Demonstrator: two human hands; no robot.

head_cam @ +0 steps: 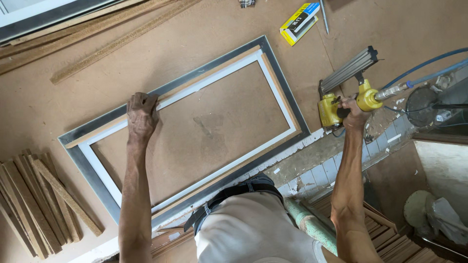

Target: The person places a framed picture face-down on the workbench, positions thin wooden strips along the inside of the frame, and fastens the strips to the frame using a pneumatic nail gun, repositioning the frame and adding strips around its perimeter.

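On the brown fibreboard table (204, 19), seen from the head camera, a rectangular picture frame (285, 104) lies flat and slightly turned, its outer band grey, with a pale wooden strip and a white inner edge inside that. The left hand (142, 117) rests on the frame's far long side, near the left end of that side, fingers curled and pressed down on the wood, gripping nothing loose. Just beyond the frame's right short side, the right hand (352, 113) is wrapped tight around the handle of a yellow pneumatic nail gun (341, 90), which stands on the table close to the frame's corner but apart from it; its grey magazine slants up and away. A blue air hose (429, 65) runs from the gun's rear, further right of the frame. Beyond the frame's far right corner lies a yellow box (299, 17). Left of the frame, past its near left corner, sits a stack of short wooden strips (41, 204); long wooden battens (97, 29) lie beyond its far side.
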